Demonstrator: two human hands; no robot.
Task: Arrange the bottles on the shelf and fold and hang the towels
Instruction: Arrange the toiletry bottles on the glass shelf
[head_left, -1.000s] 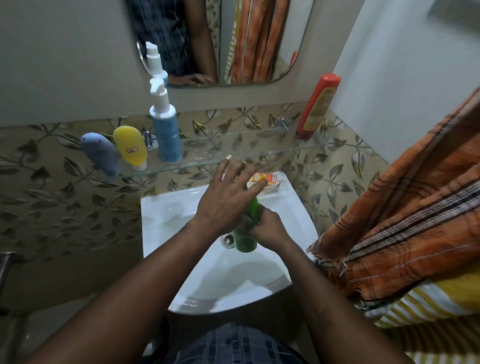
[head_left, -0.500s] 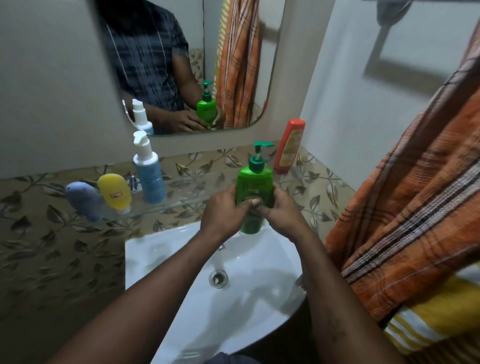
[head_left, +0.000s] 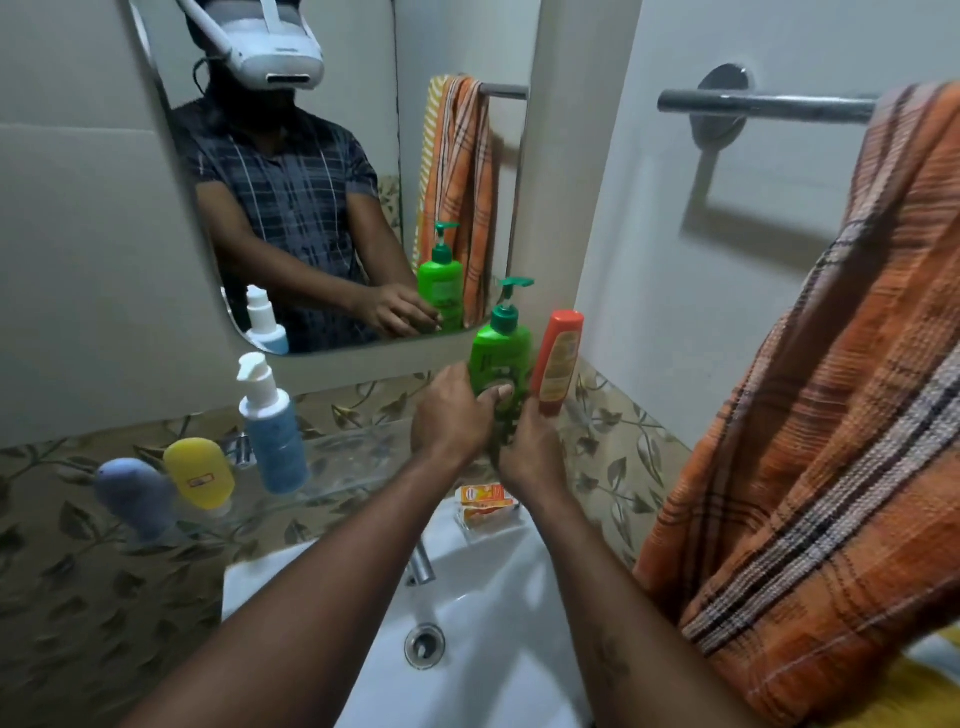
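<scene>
A green pump bottle (head_left: 500, 349) stands upright at the right end of the glass shelf (head_left: 353, 447), just left of an orange-red bottle (head_left: 558, 361). My left hand (head_left: 452, 415) wraps its lower left side, thumb across the front. My right hand (head_left: 530, 449) grips its base from the right. Further left on the shelf are a blue bottle with a white pump (head_left: 270, 431), a yellow tube (head_left: 200, 473) and a grey-blue tube (head_left: 137, 496). An orange plaid towel (head_left: 831, 441) hangs from the metal rail (head_left: 763, 106) at right.
A white sink (head_left: 493, 613) with a drain and a tap lies below my arms. A small orange box (head_left: 485, 496) sits at the sink's back rim. The mirror (head_left: 332, 171) above reflects me. A yellow striped towel (head_left: 935, 675) shows at the lower right.
Both hands have lifted the green bottle from over the sink up and right to the shelf, beside the orange-red bottle. The camera has tilted upward.
</scene>
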